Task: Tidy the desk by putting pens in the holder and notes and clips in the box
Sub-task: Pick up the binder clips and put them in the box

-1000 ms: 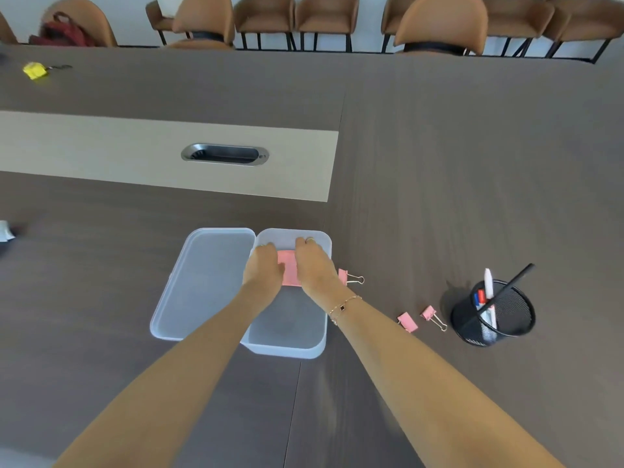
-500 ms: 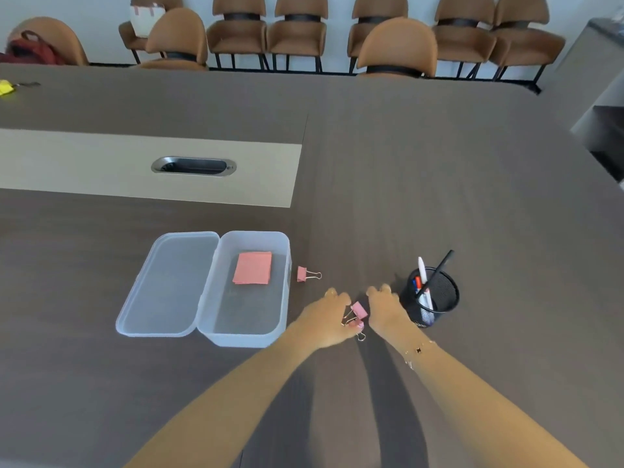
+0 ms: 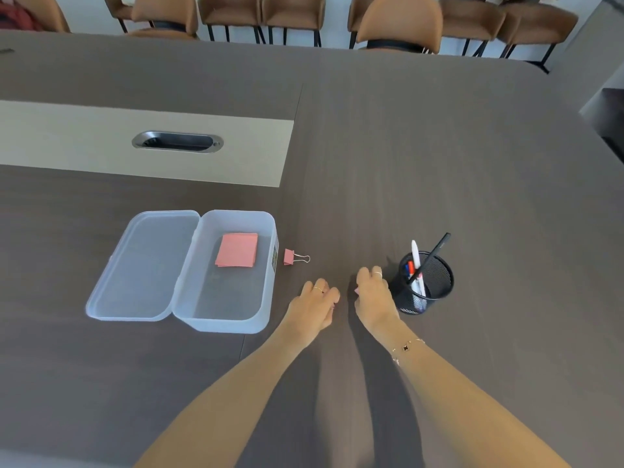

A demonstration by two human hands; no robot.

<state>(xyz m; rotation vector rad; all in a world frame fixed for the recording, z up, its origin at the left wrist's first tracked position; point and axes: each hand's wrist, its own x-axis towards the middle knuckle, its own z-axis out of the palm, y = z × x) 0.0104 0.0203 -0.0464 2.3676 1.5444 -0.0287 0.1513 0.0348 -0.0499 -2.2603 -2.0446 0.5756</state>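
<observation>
So I see a big dark brown wooden table [image 3: 439,163] that fills most of the view. It has a pale tan strip [image 3: 101,140] set into it, and a grey oval cable slot [image 3: 177,142] sits in that strip. Brown padded chairs [image 3: 398,23] stand in a row along the far edge, in front of a white wall.

On the table sits a clear plastic box [image 3: 266,298], open, with its clear flat lid [image 3: 141,265] lying flat on its left side. A stack of pink square notes [image 3: 236,249] lies inside the box, near the far end. A small dark label [image 3: 275,255] is on the right wall of the box, but I cannot read it.

Just right of the box, apart from it, lies 1 pink binder clip with wire handles [image 3: 294,257]. A black mesh pen holder [image 3: 426,285] stands farther right, with a white marker [image 3: 416,261], a long black pen [image 3: 430,256] and a few other pens in it.

My left hand [image 3: 312,307] is low over the table between the box and the holder, fingers curled together. A bit of pink shows at its fingertips, but I cannot tell what it grips. My right hand [image 3: 371,298] is just beside the holder, fingers curled too, with a speck of pink at the thumb side. I cannot tell if it holds anything.

The table is wide and bare past the holder and near me. Its right corner curves round.
</observation>
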